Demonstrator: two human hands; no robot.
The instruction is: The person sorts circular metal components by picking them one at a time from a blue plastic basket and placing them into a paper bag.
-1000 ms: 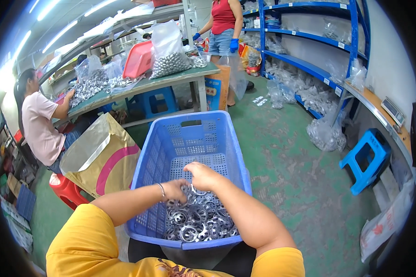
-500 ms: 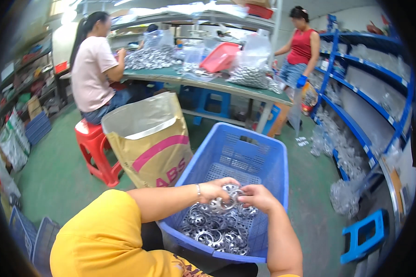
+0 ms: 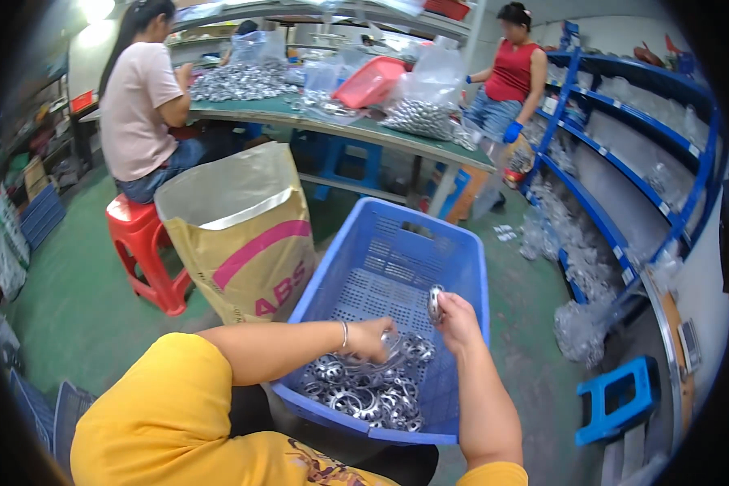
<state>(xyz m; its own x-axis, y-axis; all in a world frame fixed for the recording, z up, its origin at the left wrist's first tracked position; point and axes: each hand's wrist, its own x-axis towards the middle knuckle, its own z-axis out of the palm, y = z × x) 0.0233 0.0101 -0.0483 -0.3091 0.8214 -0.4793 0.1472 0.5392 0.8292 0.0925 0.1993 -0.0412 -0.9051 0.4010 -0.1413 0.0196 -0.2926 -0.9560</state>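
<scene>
A blue plastic crate (image 3: 476, 267) stands between my arms, with a heap of silvery toothed metal rings (image 3: 364, 397) at its near end. My right hand (image 3: 459, 320) pinches one metal ring (image 3: 436, 304) edge-on over the crate's right half, thumb and fingers closed on it. Lower and to the left, my left hand (image 3: 370, 338) is over the heap, its fingers smeared by motion. Blurred rings lie right at its fingertips; whether it grips one cannot be made out.
An open tan sack (image 3: 243, 259) stands against the crate's left side. Beyond is a green-topped workbench (image 3: 364, 134) with heaped metal parts, a seated person (image 3: 142, 105) and a standing person (image 3: 510, 77). Blue shelving (image 3: 607, 154) and a blue stool (image 3: 620, 401) are at right.
My hands were together on rings above the heap. Now they are apart: the right has risen with one ring, the left has dropped toward the heap. The whole view has shifted slightly.
</scene>
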